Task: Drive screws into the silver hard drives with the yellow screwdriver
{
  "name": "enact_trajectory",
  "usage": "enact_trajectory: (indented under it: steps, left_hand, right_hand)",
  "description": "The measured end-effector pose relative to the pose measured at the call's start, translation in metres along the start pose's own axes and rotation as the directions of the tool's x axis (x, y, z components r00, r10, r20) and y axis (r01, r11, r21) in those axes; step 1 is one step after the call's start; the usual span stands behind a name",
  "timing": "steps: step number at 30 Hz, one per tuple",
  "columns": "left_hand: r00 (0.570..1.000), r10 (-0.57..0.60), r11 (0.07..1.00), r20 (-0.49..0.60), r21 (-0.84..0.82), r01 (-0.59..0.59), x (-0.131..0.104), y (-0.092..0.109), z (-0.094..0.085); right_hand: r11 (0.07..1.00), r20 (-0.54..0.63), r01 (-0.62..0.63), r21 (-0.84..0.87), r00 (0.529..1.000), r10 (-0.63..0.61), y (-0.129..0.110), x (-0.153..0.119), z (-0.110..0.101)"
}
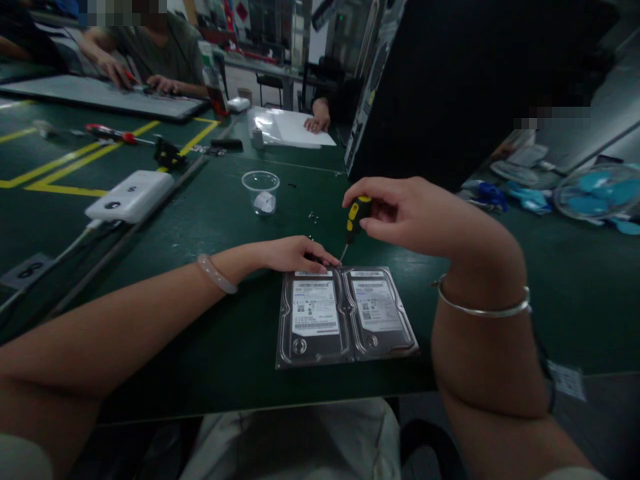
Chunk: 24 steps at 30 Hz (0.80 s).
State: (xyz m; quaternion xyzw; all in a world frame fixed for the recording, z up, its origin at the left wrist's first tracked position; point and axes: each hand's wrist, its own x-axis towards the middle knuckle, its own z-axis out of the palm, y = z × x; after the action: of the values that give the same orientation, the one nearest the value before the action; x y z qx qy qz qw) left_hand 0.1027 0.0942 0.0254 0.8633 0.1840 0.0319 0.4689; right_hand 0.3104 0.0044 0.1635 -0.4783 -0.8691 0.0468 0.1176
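Two hard drives lie side by side, labels up: the left hard drive (315,313) and the right hard drive (380,310). My left hand (300,255) rests at the far edge of the left drive, thumb on its top side and index finger stretched towards the screwdriver's tip; its other fingers are partly hidden. In my right hand (395,210) is a yellow and black screwdriver (355,219), gripped by the handle and slightly tilted. Its tip meets the far edge where the drives adjoin. Several small screws (313,216) lie beyond my left hand.
A clear plastic cup (261,193) with something white inside stands beyond my left hand. A white power strip (131,197) lies left. A large black computer case (430,93) rises behind my right hand. Co-workers' hands (317,117) are across the table, by white paper (285,127).
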Motion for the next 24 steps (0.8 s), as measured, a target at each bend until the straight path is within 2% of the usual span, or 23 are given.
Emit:
enact_trajectory:
  steps: [3, 10, 18, 21, 24]
  left_hand:
    - [1.000, -0.004, 1.000, 0.001, 0.007, 0.004, 0.000, 0.000, 0.000]
    - [1.000, 0.007, 1.000, -0.001, 0.004, -0.007, 0.001, -0.003, -0.001]
    - [1.000, 0.005, 1.000, -0.003, 0.017, -0.005, 0.001, -0.002, -0.001]
    - [1.000, 0.011, 1.000, -0.012, 0.018, -0.010, 0.002, -0.005, -0.001]
    - [1.000, 0.023, 1.000, -0.015, 0.020, -0.023, 0.003, -0.009, -0.001]
  right_hand:
    - [1.000, 0.008, -0.004, -0.007, 1.000, 0.004, -0.001, 0.002, 0.003]
    - [0.995, -0.071, -0.064, -0.080, 0.996, 0.058, -0.003, 0.007, 0.008]
    - [0.998, 0.032, 0.063, 0.002, 0.998, -0.063, 0.002, -0.001, 0.005]
    - [0.992, 0.082, 0.112, 0.062, 0.990, -0.117, -0.004, -0.002, 0.003]
    - [0.990, 0.063, 0.127, 0.059, 0.989, -0.131, -0.013, 0.003, 0.004]
